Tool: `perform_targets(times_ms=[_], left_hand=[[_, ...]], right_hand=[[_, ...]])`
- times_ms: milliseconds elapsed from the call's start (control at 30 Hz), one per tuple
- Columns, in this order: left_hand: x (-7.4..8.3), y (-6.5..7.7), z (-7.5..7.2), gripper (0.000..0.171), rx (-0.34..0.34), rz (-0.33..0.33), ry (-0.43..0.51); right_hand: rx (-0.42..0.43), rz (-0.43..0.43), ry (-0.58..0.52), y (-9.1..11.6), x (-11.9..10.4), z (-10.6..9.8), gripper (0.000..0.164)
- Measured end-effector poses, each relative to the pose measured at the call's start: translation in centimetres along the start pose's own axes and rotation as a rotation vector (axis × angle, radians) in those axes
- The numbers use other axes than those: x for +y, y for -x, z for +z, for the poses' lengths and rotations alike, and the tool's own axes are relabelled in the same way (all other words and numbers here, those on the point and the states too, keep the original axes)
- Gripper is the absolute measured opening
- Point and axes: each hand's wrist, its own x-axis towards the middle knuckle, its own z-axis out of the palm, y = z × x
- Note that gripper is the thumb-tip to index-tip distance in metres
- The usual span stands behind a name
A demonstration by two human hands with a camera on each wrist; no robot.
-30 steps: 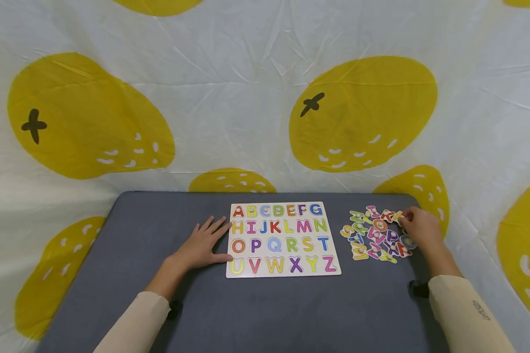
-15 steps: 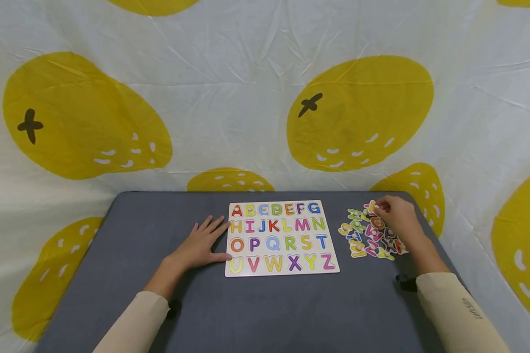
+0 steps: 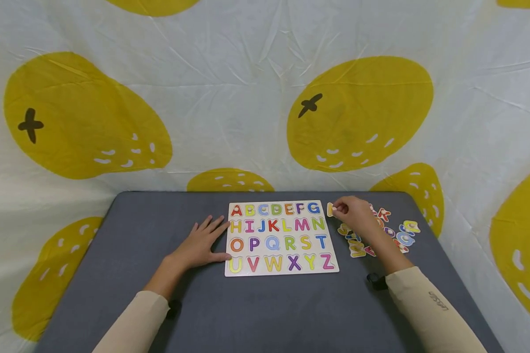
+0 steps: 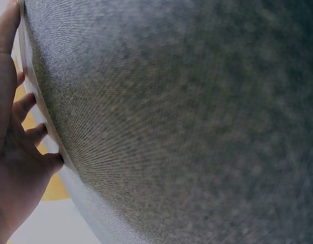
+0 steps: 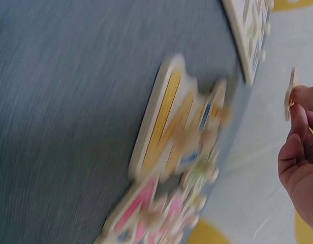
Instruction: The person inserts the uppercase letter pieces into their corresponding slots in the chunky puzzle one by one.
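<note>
Beneath my right grip [image 3: 355,214] spreads a dark grey tabletop [image 3: 282,314] with rounded far corners. Beyond my right grip hangs a creased white sheet [image 3: 229,98] printed with big yellow fruit-like shapes [image 3: 366,117], some marked with dark crosses [image 3: 310,104] and white dashes [image 3: 332,151]. The same print rises to either side. Soft light leaves faint shadows.

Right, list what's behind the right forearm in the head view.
Loose letter pieces, a red K among them, show on both sides of the right forearm; any directly behind it are covered.
</note>
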Motion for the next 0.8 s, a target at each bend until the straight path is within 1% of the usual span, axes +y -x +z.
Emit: perform_targets(times_ms=[167, 367, 600, 800], left_hand=[[-0.1, 0.0, -0.1, 0.101, 0.016, 0.011, -0.001], [0.0, 0.0, -0.1, 0.102, 0.006, 0.004, -0.003], [-0.2, -0.1, 0.2, 0.103, 0.009, 0.006, -0.017], [-0.3, -0.1, 0.3, 0.104, 0.012, 0.006, -0.028]], right_hand=[[-0.058, -0.069, -0.039, -0.7, -3.2, 1.9, 0.013], [-0.149, -0.131, -0.081, -1.7, -7.4, 4.6, 0.008], [-0.228, -0.220, -0.071, -3.6, -12.2, 8.1, 0.005], [-0.270, -0.293, -0.058, -4.9, -15.5, 10.8, 0.005]])
